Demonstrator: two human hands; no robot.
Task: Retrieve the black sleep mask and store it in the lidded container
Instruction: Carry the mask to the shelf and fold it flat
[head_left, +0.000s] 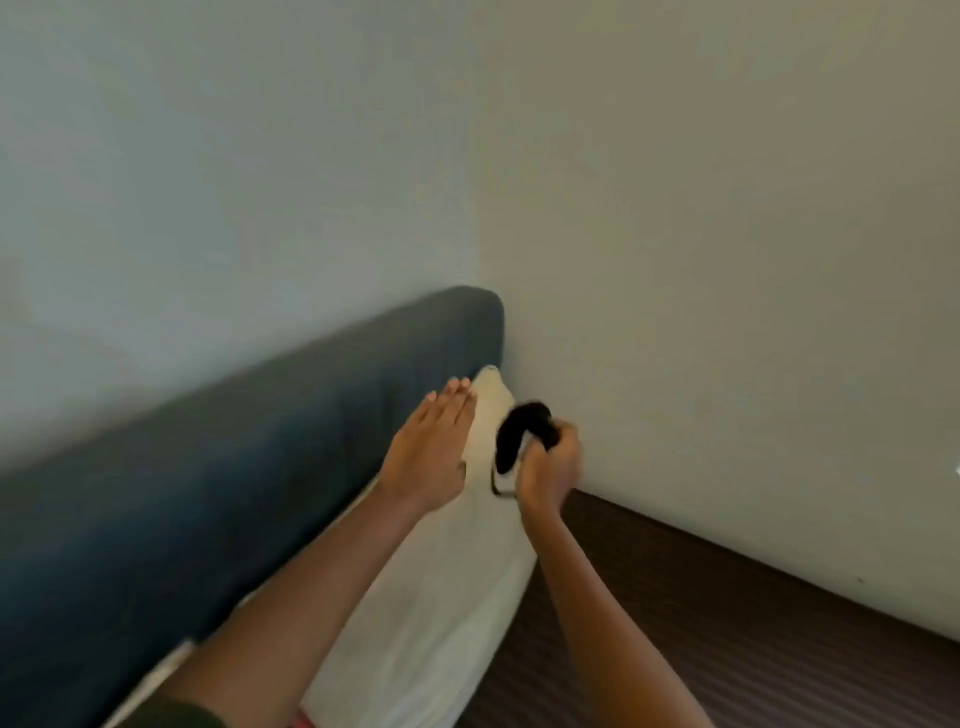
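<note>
The black sleep mask (515, 432) hangs in the air above the far end of a white pillow (441, 587), near the corner of the room. My right hand (548, 465) is closed around its right end, and a thin strap loops down below my fist. Just left of the mask, my left hand (434, 449) is held flat with the fingers straight and together, above the pillow's far end and holding nothing. No lidded container shows in the head view.
A dark blue padded headboard (218, 499) runs along the left wall. The pillow leans against it on a bed with a dark striped cover (701, 639). Pale walls meet in a corner (475, 156) behind the hands.
</note>
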